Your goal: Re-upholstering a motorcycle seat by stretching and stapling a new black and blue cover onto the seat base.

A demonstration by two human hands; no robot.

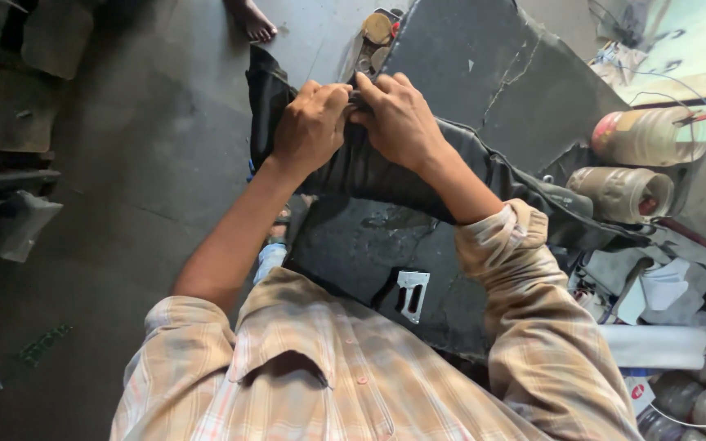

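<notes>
Both hands up at the far edge of the black cover [386, 175], which lies draped across the dark counter [484, 73]. Left hand [310, 122] and right hand [398, 118] meet knuckle to knuckle, fingers curled tight, clamped on a fold of the material between them. It looks soft and pliant, likely leatherette: light, creasing easily, maybe a bit slick, so the hem is the place to pinch. A metal stapler [412, 296] rests near the body, two plastic jars [639, 163] off right.

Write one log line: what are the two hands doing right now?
left hand: grips black cover | right hand: pinches same cover edge | hands: touching | metal stapler: lying untouched on dark table
</notes>
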